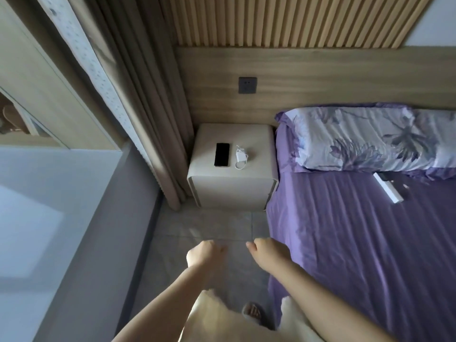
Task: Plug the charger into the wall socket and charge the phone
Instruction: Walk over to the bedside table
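A black phone [222, 154] lies face up on the cream bedside table [256, 144]. Just right of it rests a white charger [240, 155] with its cable looped beside it. A dark grey wall socket [247, 85] is set in the wooden headboard panel above the table. My left hand [204, 253] and my right hand [267, 251] hang over the tiled floor, well short of the table. Both are loosely curled with nothing in them.
A bed with a purple sheet [357, 243] and a flowered pillow [370, 137] fills the right side. A white remote [388, 188] lies on the sheet. Beige curtains [148, 119] hang left of the table. A narrow strip of floor runs between bed and wall.
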The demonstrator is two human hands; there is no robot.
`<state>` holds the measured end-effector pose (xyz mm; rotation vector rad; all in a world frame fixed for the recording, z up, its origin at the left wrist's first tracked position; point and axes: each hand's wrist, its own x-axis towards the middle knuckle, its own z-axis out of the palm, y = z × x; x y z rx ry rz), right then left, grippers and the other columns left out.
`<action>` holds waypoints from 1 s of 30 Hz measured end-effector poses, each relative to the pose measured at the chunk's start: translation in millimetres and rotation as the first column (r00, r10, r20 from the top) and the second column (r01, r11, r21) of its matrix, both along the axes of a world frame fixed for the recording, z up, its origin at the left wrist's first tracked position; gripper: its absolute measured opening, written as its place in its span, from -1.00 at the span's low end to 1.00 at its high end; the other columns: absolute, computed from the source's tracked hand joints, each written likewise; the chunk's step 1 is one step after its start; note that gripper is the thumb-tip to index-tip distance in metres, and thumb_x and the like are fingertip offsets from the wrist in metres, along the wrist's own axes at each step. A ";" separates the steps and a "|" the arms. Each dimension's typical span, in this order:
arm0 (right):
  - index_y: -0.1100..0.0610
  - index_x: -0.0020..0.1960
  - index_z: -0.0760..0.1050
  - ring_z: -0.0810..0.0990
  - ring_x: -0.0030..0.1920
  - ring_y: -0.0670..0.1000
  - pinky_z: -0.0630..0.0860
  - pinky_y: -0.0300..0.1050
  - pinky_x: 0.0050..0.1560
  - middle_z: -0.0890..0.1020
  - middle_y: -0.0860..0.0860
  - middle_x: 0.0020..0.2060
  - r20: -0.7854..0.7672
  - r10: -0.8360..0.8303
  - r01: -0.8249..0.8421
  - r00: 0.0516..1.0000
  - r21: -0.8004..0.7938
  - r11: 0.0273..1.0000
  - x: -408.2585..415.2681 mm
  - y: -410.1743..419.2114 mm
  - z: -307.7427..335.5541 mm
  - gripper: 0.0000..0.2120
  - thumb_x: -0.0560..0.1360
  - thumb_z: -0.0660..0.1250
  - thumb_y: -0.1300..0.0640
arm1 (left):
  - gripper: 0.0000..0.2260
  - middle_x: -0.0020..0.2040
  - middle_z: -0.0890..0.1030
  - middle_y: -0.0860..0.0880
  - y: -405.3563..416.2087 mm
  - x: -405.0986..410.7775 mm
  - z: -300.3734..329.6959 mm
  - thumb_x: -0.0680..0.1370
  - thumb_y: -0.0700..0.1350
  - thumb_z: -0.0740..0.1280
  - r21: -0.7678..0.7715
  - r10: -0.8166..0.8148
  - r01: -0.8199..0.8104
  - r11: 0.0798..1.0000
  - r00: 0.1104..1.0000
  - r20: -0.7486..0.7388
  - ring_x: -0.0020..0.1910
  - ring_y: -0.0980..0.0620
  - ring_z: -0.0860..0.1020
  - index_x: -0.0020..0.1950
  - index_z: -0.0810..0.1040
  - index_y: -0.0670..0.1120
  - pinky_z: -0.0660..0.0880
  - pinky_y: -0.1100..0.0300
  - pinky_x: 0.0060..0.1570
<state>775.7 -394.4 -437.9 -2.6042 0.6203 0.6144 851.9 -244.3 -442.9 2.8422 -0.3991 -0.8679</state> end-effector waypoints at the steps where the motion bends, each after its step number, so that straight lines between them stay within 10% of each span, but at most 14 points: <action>1: 0.21 0.02 0.52 0.59 0.05 0.19 0.41 -0.05 -0.10 0.63 0.17 0.04 -0.003 0.003 -0.003 1.000 0.000 1.000 7.2 -5.7 -1.4 -0.52 0.60 -0.02 -0.11 | -0.73 -0.09 0.67 0.02 -4.2 7.2 -0.4 0.44 0.01 0.13 0.000 0.000 0.000 1.000 1.000 0.000 -0.06 -0.06 0.62 -0.13 0.59 -0.03 0.35 0.24 -0.29; 12: 0.03 -0.40 0.13 0.43 -0.22 0.10 0.33 -0.11 -0.22 0.47 0.05 -0.27 -0.043 -0.094 0.094 0.995 -0.010 0.996 119.4 -40.4 -7.1 -0.56 0.59 -0.02 -0.13 | -0.61 0.02 0.66 -0.04 -43.2 136.8 -13.2 0.50 0.13 0.09 -0.007 -0.079 0.079 0.997 0.997 -0.003 0.01 -0.10 0.60 0.03 0.61 -0.03 0.36 0.20 -0.22; 16: 0.19 -0.10 0.49 0.58 0.00 0.15 0.34 -0.09 -0.14 0.63 0.15 -0.03 -0.013 -0.165 0.165 0.986 -0.043 0.985 167.8 -48.2 -7.1 -0.54 0.59 -0.01 -0.13 | -0.62 0.05 0.65 -0.05 -54.4 188.7 -13.3 0.52 0.13 0.09 -0.010 -0.153 0.154 0.988 0.987 0.044 0.03 -0.11 0.59 0.05 0.61 -0.02 0.34 0.20 -0.21; 30: 0.23 -0.02 0.52 0.60 0.04 0.19 0.47 -0.03 -0.01 0.64 0.19 0.00 0.052 -0.199 0.202 0.979 -0.046 0.978 275.2 -102.5 -10.8 -0.54 0.58 0.02 -0.11 | -0.56 0.05 0.65 -0.09 -113.3 292.1 -18.4 0.55 0.20 0.07 0.011 -0.189 0.189 0.982 0.982 0.017 0.04 -0.14 0.59 0.03 0.57 -0.09 0.37 0.15 -0.19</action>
